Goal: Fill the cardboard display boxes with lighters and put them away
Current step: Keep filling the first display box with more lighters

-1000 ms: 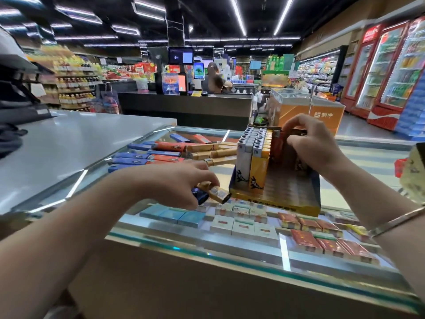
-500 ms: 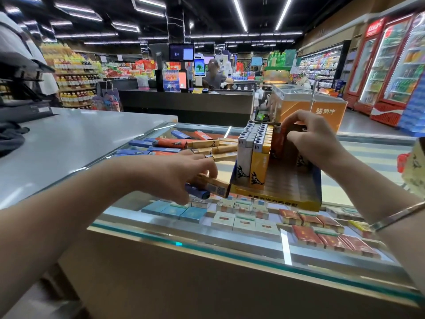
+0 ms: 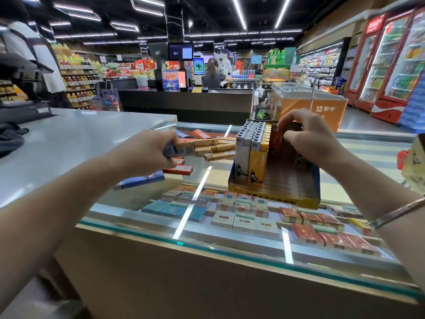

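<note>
At centre frame, the left hand [image 3: 147, 153] is gripping a blue lighter [image 3: 169, 150] with curled fingers, beside the loose lighters [image 3: 216, 147] lying on the glass worktop [image 3: 207, 180]. Right of centre, the right hand [image 3: 308, 139] is pinching an orange lighter [image 3: 274, 139] inside the cardboard display box [image 3: 276, 199], which is sitting on the worktop, against the upright rows of lighters [image 3: 251, 143] filling its left side.

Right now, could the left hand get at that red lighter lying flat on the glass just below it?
Probably yes. The red lighter lies in the open on the glass counter right under the left hand, nothing covering it. But that hand already grips several lighters, so picking up another could be awkward.
</note>
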Demonstrator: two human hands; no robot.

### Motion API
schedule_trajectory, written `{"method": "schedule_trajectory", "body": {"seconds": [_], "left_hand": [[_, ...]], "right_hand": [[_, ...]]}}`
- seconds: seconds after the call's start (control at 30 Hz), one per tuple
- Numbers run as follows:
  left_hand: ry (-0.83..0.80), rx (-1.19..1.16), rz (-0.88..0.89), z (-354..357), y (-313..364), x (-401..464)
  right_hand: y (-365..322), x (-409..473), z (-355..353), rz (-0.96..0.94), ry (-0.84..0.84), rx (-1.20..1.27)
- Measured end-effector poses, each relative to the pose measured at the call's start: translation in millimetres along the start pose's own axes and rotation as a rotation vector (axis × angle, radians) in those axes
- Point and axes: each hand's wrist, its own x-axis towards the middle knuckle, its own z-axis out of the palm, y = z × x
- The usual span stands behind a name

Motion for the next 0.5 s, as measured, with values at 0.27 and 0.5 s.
{"method": "schedule_trajectory", "body": {"seconds": [0.27, 0.5], "left_hand": [[-0.31, 0.219, -0.075, 10.4, 3.9, 18.5], [-0.154, 0.375, 0.053, 18.8, 24.1, 27.7]], "right_hand": [[0.7, -0.4, 1.6, -0.005, 0.029, -0.032], [-1.7, -1.5, 0.4, -0.011, 0.014, -0.042]]}}
